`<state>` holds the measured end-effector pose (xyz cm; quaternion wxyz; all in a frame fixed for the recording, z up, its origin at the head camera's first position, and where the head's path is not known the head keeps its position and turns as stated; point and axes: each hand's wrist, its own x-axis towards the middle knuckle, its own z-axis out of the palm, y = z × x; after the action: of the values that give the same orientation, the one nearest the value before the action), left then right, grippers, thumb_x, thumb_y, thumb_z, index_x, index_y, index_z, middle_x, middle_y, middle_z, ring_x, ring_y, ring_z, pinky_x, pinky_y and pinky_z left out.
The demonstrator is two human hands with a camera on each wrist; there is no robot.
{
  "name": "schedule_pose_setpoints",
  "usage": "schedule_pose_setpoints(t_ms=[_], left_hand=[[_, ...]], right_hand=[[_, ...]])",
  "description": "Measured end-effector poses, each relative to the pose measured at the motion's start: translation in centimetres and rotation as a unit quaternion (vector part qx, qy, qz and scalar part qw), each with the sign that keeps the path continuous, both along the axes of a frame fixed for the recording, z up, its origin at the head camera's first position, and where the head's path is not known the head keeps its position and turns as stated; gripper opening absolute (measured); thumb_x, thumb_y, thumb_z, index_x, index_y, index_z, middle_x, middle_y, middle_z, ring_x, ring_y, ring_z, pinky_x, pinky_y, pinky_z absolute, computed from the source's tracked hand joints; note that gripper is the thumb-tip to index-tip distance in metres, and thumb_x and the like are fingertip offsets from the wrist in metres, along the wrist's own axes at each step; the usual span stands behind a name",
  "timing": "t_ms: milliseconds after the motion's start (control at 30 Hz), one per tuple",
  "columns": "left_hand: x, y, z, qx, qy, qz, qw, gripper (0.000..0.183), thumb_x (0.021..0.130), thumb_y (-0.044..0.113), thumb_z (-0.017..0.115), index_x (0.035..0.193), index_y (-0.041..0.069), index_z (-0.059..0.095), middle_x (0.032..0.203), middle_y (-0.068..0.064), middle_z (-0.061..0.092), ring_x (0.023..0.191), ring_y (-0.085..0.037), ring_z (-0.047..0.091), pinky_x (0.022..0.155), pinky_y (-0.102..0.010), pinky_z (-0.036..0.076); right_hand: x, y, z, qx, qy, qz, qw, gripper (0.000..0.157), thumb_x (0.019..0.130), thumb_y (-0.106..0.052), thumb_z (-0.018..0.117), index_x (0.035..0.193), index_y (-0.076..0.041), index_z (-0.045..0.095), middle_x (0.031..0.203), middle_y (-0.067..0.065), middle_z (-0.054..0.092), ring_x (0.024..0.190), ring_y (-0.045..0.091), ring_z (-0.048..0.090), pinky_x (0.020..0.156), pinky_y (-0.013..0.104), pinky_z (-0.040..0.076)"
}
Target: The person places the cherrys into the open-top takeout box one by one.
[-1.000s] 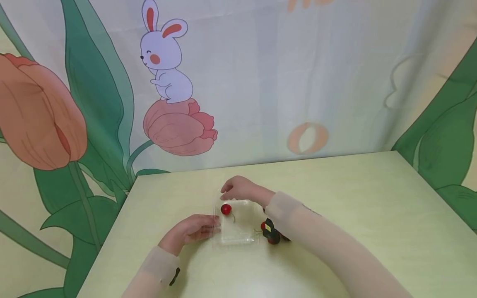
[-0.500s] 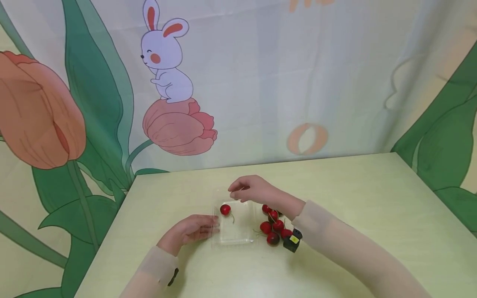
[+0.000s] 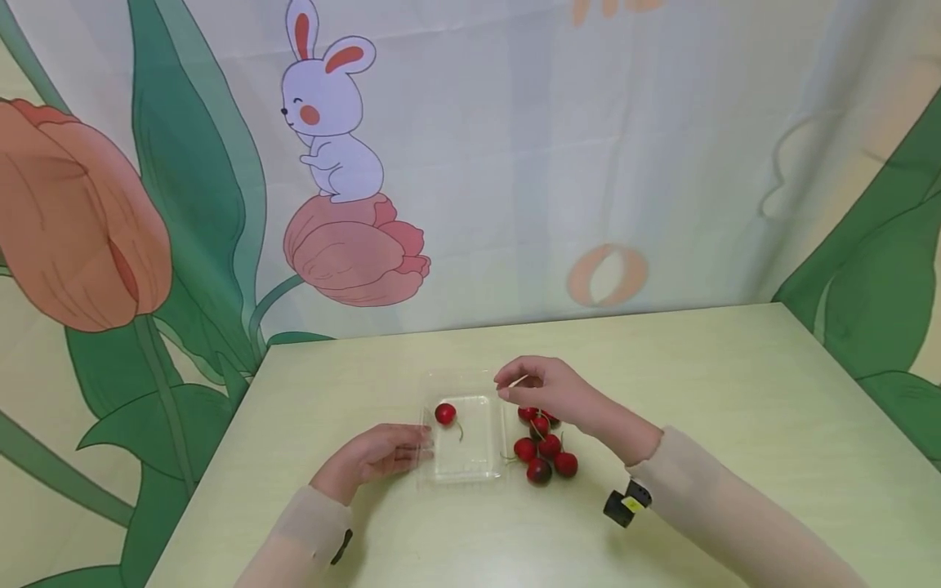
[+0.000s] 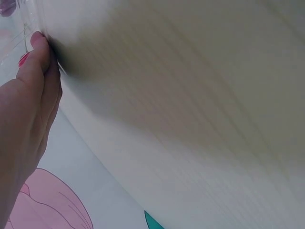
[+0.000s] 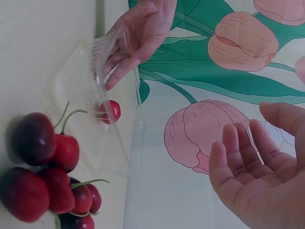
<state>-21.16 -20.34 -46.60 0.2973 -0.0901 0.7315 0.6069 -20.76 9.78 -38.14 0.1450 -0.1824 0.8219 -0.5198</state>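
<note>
A clear plastic box (image 3: 470,475) rests on the table, with one red cherry (image 3: 444,414) and its stem inside near the far left corner. My left hand (image 3: 376,459) touches the box's left side with outstretched fingers. In the right wrist view, those fingers of the left hand (image 5: 143,36) lie against the clear wall. A pile of several dark red cherries (image 3: 548,446) lies just right of the box. Above the pile's far end is my right hand (image 3: 551,388), its fingers loosely bent. Nothing shows between the fingers of the right hand (image 5: 267,176) in the right wrist view.
The pale table (image 3: 698,392) ends at a printed cloth (image 3: 485,163) with a rabbit and tulips at the back. A small black device (image 3: 627,503) hangs at the right wrist, low over the table.
My right hand has moved right, away from the box's far edge to above the cherry pile, uncovering the cherries. The left hand, the box and the cherry inside have stayed in place.
</note>
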Motion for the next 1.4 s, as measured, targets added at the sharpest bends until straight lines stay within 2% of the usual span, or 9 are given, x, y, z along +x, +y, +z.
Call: schedule_pose_setpoints(t_ms=[200, 433, 633, 733, 1033, 1133, 1400], left_hand=[[0.2, 0.1, 0.1, 0.006, 0.000, -0.008, 1.0000, 0.048, 0.103, 0.013, 0.058, 0.144, -0.009, 0.051, 0.095, 0.004, 0.069, 0.086, -0.006, 0.066, 0.078, -0.018, 0.054], [0.3, 0.2, 0.1, 0.003, 0.000, 0.002, 1.0000, 0.043, 0.102, 0.015, 0.059, 0.138, -0.008, 0.056, 0.093, 0.003, 0.066, 0.086, -0.008, 0.064, 0.078, -0.019, 0.054], [0.4, 0.2, 0.0, -0.012, -0.002, 0.016, 0.9998, 0.038, 0.101, 0.016, 0.061, 0.132, -0.006, 0.061, 0.097, 0.000, 0.065, 0.087, -0.012, 0.062, 0.077, -0.020, 0.053], [0.4, 0.2, 0.1, -0.011, 0.001, 0.015, 0.9998, 0.039, 0.101, 0.015, 0.060, 0.134, -0.007, 0.060, 0.098, -0.001, 0.065, 0.088, -0.012, 0.063, 0.078, -0.020, 0.054], [0.2, 0.2, 0.0, -0.013, 0.002, 0.010, 0.9999, 0.036, 0.102, 0.016, 0.059, 0.130, -0.006, 0.061, 0.096, 0.000, 0.064, 0.087, -0.012, 0.062, 0.078, -0.020, 0.053], [0.2, 0.2, 0.0, -0.012, 0.001, 0.010, 0.9999, 0.040, 0.102, 0.015, 0.058, 0.135, -0.006, 0.059, 0.096, 0.000, 0.064, 0.086, -0.011, 0.062, 0.077, -0.019, 0.053], [0.2, 0.2, 0.0, -0.014, 0.001, 0.013, 0.9998, 0.041, 0.103, 0.015, 0.058, 0.137, -0.007, 0.058, 0.095, 0.000, 0.065, 0.085, -0.010, 0.064, 0.077, -0.019, 0.054]], right_hand=[[1.0, 1.2, -0.7, 0.007, -0.004, -0.004, 1.000, 0.024, 0.098, -0.019, 0.066, 0.117, -0.005, 0.068, 0.106, 0.014, 0.072, 0.090, 0.014, 0.066, 0.073, 0.028, 0.053], [2.3, 2.0, -1.3, -0.001, 0.002, -0.012, 1.000, 0.023, 0.098, -0.018, 0.067, 0.116, -0.003, 0.068, 0.109, 0.017, 0.072, 0.091, 0.014, 0.065, 0.083, 0.034, 0.058], [3.0, 2.4, -1.8, 0.010, 0.013, -0.032, 0.999, 0.021, 0.096, -0.017, 0.070, 0.113, -0.004, 0.069, 0.108, 0.011, 0.072, 0.092, 0.016, 0.064, 0.079, 0.034, 0.057], [3.3, 2.7, -2.1, 0.022, 0.020, -0.038, 0.999, 0.023, 0.096, -0.017, 0.071, 0.114, -0.003, 0.069, 0.107, 0.010, 0.071, 0.094, 0.017, 0.062, 0.076, 0.030, 0.056], [4.0, 3.7, -3.9, 0.031, 0.035, -0.046, 0.998, 0.020, 0.095, -0.015, 0.072, 0.111, -0.003, 0.070, 0.108, 0.009, 0.072, 0.100, 0.017, 0.065, 0.083, 0.022, 0.055], [4.2, 4.0, -4.4, 0.039, 0.031, -0.051, 0.997, 0.021, 0.094, -0.014, 0.072, 0.111, -0.003, 0.070, 0.110, 0.010, 0.072, 0.101, 0.018, 0.065, 0.082, 0.020, 0.055], [4.6, 5.1, -5.6, 0.071, 0.023, -0.046, 0.996, 0.023, 0.092, -0.013, 0.072, 0.112, -0.001, 0.069, 0.113, 0.016, 0.072, 0.100, 0.023, 0.068, 0.076, 0.029, 0.054]])
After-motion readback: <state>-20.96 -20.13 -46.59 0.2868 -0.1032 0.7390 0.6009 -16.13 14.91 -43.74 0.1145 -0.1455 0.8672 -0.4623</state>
